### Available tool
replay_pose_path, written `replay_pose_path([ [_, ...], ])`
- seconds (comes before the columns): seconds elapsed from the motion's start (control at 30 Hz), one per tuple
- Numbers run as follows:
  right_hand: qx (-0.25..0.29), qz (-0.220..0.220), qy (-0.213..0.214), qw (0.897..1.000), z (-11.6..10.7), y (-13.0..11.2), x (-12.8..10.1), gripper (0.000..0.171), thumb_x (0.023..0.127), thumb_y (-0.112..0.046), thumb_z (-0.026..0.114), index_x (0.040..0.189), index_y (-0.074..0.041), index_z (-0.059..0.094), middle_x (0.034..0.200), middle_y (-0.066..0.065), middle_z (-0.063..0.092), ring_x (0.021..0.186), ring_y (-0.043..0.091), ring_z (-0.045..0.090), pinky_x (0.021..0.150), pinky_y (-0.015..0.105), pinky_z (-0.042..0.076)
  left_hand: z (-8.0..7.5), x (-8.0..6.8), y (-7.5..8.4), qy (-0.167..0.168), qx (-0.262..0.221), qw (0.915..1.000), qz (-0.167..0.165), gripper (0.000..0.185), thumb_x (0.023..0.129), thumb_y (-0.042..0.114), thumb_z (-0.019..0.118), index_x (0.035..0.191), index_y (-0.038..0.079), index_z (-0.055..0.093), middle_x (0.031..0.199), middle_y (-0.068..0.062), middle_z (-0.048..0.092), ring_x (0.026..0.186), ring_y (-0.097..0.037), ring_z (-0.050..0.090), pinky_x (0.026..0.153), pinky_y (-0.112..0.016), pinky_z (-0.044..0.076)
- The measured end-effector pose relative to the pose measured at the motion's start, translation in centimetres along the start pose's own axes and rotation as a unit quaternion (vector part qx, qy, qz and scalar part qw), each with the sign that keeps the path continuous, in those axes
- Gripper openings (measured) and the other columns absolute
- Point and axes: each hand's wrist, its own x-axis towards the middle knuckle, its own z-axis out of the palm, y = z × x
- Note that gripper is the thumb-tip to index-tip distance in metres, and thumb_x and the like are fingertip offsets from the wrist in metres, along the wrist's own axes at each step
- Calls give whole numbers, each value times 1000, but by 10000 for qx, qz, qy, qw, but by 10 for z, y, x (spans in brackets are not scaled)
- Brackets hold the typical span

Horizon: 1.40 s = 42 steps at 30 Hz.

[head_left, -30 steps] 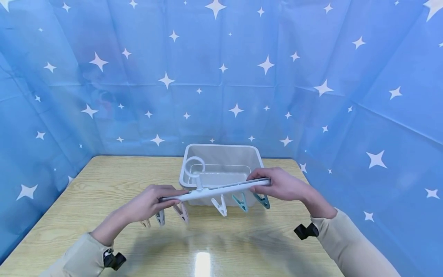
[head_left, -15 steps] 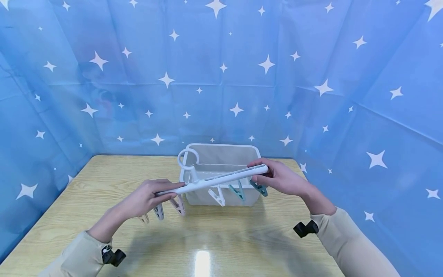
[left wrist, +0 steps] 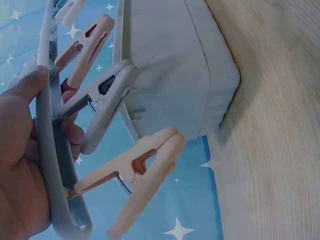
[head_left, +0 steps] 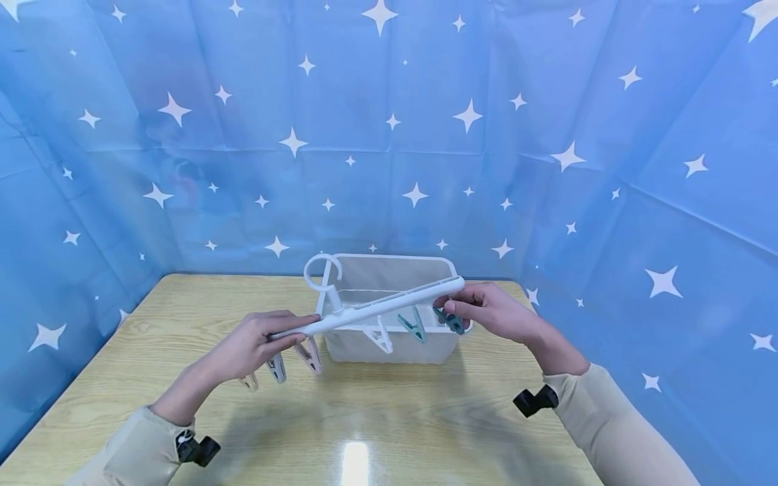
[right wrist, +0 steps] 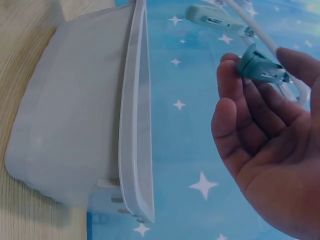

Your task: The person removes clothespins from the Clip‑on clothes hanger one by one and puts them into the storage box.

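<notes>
Left fingers: my left hand (head_left: pixel 252 347) grips the low end of the white rack (head_left: pixel 371 310), thumb along the top of the bar, fingers curled beneath; the left wrist view shows the same hold (left wrist: pixel 22 165).
Right fingers: my right hand (head_left: pixel 489 312) has finger and thumb pinched on the teal peg (head_left: pixel 451 322) at the rack's high end, the other fingers loosely curled; the right wrist view shows that peg (right wrist: pixel 260 67) between thumb and fingertips.
Rack: held in the air at centre frame, slanting up from lower left to upper right, its ring hook (head_left: pixel 322 271) standing above the bar.
Pegs: pink and grey ones hang by my left hand (head_left: pixel 276 368), a white one (head_left: pixel 379 336) and a second teal one (head_left: pixel 415 327) dangle mid-bar.
Bin: the white bin (head_left: pixel 340 351) sits on the table just behind and under the rack; I cannot tell whether anything lies in it.
Table: pale wood (head_left: pixel 389 432), centre and lower frame, with blue starred cloth (head_left: pixel 182 135) behind and to both sides.
Step in hand: I judge that I am steadying the rack over the bin while working the end peg.
Next move calls for: a firm left hold to keep the bar from swinging, and a clean squeeze or pull on the peg alone.
</notes>
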Motion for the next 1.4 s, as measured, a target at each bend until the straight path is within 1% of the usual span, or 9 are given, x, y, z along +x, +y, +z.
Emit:
replay_pose_path([
  [0.1, 462, -48, -66, 9989, -1, -2, 1, 35, 107, -32, 46, 125, -11, 67, 111, 6, 70, 86, 21, 62, 78, 36, 53, -2, 0, -2, 137, -32, 9999, 91, 39, 97, 13, 66, 134, 21, 65, 95, 8, 70, 65, 2, 50, 57, -21, 46],
  [0.23, 1455, -240, -322, 9885, -2, -3, 3, 46, 110, -34, 36, 128, -2, 63, 112, 9, 71, 96, 24, 66, 80, 36, 54, -4, 1, -3, 234, -70, 9996, 147, 40, 96, 11, 66, 135, 21, 65, 94, 8, 70, 65, 2, 50, 57, -21, 46],
  [0.33, 2263, -501, -681, 9704, -2, -2, 7, 46, 111, -29, 33, 129, 2, 60, 108, 7, 71, 95, 22, 67, 80, 32, 53, -6, 1, -2, 246, -87, 9996, 120, 40, 96, 11, 66, 135, 21, 65, 94, 9, 70, 65, 2, 51, 58, -21, 47],
  [0.6, 3749, -885, -1500, 9105, 2, -1, 15, 40, 110, -14, 24, 122, -3, 60, 126, 4, 69, 87, 15, 60, 76, 25, 49, -7, 2, -1, 260, -60, 9996, 2, 41, 96, 13, 66, 136, 24, 64, 96, 10, 71, 71, 2, 59, 63, -23, 49],
  [0.8, 4118, -904, -1689, 8909, 3, -2, 17, 40, 111, -17, 20, 124, -5, 56, 124, 3, 68, 81, 15, 57, 74, 26, 49, -7, 1, -1, 317, -75, 9995, -5, 41, 96, 12, 67, 136, 24, 64, 98, 10, 72, 72, 1, 60, 64, -23, 48],
  [0.97, 4286, -829, -1678, 8839, 3, -2, 18, 41, 112, -22, 22, 120, -10, 60, 121, 0, 65, 84, 13, 58, 74, 26, 48, -8, 2, -2, 394, -90, 9992, 52, 41, 95, 11, 67, 135, 22, 65, 99, 9, 71, 74, 1, 61, 66, -23, 48],
  [1.1, 4314, -804, -1519, 8856, 3, -3, 19, 39, 112, -23, 24, 119, -10, 60, 119, 0, 63, 84, 11, 55, 74, 23, 45, -8, 2, -3, 428, -216, 9988, 61, 42, 96, 10, 66, 136, 22, 64, 97, 10, 71, 77, -1, 66, 64, -23, 50],
  [1.2, 4122, -927, -1306, 8969, 3, -5, 21, 37, 112, -22, 26, 117, -10, 60, 114, -2, 63, 81, 10, 51, 69, 23, 40, -8, 3, -2, 435, -261, 9987, 40, 42, 96, 10, 66, 137, 22, 63, 96, 11, 71, 78, -2, 68, 64, -23, 50],
  [1.4, 3579, -1090, -743, 9244, 4, -9, 25, 33, 111, -22, 32, 115, -10, 63, 85, -4, 53, 70, 14, 41, 65, 28, 32, -9, 3, -1, 461, -142, 9988, 15, 41, 97, 11, 65, 137, 22, 63, 87, 13, 69, 66, 0, 54, 54, -21, 46],
])
